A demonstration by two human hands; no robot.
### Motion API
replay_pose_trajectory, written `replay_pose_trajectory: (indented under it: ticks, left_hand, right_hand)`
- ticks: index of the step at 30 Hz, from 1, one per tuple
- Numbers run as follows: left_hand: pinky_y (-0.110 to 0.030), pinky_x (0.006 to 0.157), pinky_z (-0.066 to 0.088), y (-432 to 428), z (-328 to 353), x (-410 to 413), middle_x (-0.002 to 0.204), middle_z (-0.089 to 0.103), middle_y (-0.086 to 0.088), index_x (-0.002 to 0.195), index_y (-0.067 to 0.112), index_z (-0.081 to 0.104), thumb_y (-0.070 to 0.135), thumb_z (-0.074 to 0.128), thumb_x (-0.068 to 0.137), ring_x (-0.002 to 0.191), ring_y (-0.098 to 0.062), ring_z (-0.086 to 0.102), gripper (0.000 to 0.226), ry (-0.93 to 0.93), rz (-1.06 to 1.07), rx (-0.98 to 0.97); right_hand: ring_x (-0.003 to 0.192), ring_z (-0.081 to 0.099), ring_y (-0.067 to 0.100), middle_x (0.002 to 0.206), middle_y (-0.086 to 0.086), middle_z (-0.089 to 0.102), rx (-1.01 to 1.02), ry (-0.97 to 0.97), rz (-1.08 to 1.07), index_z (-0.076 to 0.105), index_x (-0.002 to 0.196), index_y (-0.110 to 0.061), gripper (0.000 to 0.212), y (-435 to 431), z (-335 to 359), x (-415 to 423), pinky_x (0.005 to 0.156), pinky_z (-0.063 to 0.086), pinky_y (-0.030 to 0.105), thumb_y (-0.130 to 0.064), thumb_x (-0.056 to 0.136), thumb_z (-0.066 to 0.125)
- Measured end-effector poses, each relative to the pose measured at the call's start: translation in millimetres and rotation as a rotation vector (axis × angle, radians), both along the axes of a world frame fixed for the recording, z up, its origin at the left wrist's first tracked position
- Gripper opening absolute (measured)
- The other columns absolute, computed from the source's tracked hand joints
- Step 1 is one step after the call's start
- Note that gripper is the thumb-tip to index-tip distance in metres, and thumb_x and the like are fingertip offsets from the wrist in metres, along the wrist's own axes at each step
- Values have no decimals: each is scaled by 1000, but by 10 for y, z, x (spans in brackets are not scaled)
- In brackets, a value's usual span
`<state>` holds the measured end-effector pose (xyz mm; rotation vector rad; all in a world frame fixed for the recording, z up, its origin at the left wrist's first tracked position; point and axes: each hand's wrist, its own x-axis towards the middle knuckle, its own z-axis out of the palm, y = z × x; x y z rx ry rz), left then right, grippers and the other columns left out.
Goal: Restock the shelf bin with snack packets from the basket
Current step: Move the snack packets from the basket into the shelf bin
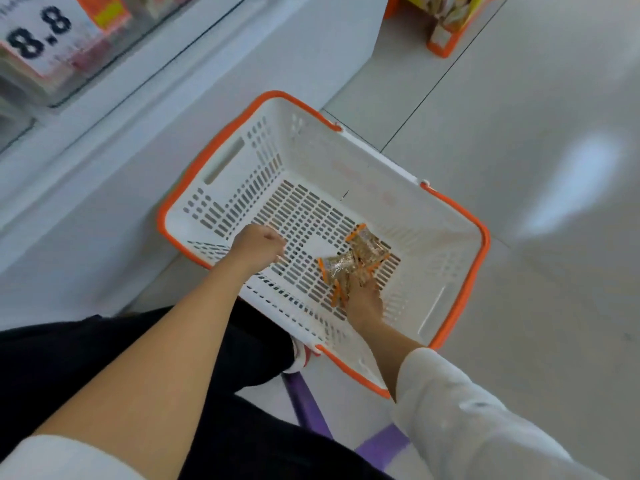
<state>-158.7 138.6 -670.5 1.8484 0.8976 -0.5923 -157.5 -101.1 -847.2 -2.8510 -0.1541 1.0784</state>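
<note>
- A white basket [228, 157] with an orange rim and slotted walls stands on a pale tiled floor [519, 133], seen from above.
- A small heap of clear packets [360, 258] with orange ends lies on the basket's bottom, towards its right side. They hold something brown.
- The right hand [363, 301] reaches into the basket from its near edge and rests on the near end of the heap, with the back of the hand up. Its fingers lie over the packets. I cannot tell whether they have closed on any.
- The left hand [258, 245] hangs over the basket's near left wall, apart from the packets. Its fingers are curled into a fist, with no packet seen in it.
- A clear bin [114, 60] sits on a white shelf beyond and left of the basket, well apart from it. A price sign [38, 32] reading 8.8 hangs on its front.
- A second orange-rimmed basket [446, 32] stands on the floor far beyond the basket, to the right.
- Black trousers [86, 368] and a white and red shoe [301, 355] show just nearer than the basket.
- A purple frame [308, 407] lies nearer than the basket, below the shoe.
</note>
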Motion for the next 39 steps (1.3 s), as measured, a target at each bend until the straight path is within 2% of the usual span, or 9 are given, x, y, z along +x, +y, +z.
replay_pose_trajectory:
  ticks: [7,12,16,20,22,26,29,34,39]
  left_hand:
    - [-30,74,54,18,302,97,97,69,-11,102,5,68,12,58,94,77,-16,63,14,-52,167,-97]
    - [-33,77,54,244,803,209,98,60,-11,119,-1,58,22,61,95,83,-20,58,33,-179,380,-137]
    - [-32,66,55,512,1420,202,96,66,-9,104,6,63,37,69,88,79,-19,65,35,-302,420,-71]
    - [-46,81,56,815,2064,65,87,71,-14,79,6,68,25,81,76,78,-26,68,23,-534,544,3]
    - [-41,70,58,929,2369,-50,80,69,-12,80,8,64,11,71,87,66,-21,67,10,-637,584,-45]
    - [-30,58,58,1108,2967,-336,91,67,-15,87,8,64,6,68,88,52,-12,63,4,-760,613,-57]
    - [-16,43,47,1280,3406,-593,92,67,-10,103,5,65,10,70,87,52,-4,62,18,-815,625,46]
    - [-24,49,45,1588,4105,-1032,68,61,-6,79,10,64,15,71,88,51,-12,56,12,-831,553,166]
    - [-34,85,56,1846,4697,-1336,100,72,-1,99,15,75,31,77,82,90,-15,66,24,-886,553,328]
  right_hand:
    - [67,57,23,106,16,60,421,64,-104,41,136,-21,44,320,556,396,48,43,30,-30,96,55]
    - [102,56,18,127,3,52,817,-222,240,32,146,-21,70,943,1621,588,82,50,34,-26,87,69]
    - [117,54,24,134,9,54,1071,-424,407,38,143,-12,70,1406,2530,638,96,45,35,-15,81,71]
    - [130,44,21,146,6,39,1300,-376,467,28,149,-15,80,1780,3264,607,105,39,30,-11,78,67]
    - [117,53,20,139,3,42,1384,-266,274,25,149,-20,79,1967,3585,614,96,45,26,-22,81,64]
    - [89,62,22,113,15,61,1432,183,30,45,139,-8,48,2361,4313,651,80,54,35,-28,97,58]
    - [73,55,26,82,17,56,1445,99,264,58,96,7,33,2619,4764,601,72,53,43,-26,98,56]
    - [69,51,21,67,4,54,1431,-25,482,63,79,-1,28,3051,5440,406,71,45,40,-23,96,59]
    - [69,42,21,76,13,45,1388,-34,685,55,96,19,40,3414,6056,123,66,37,36,-21,99,55]
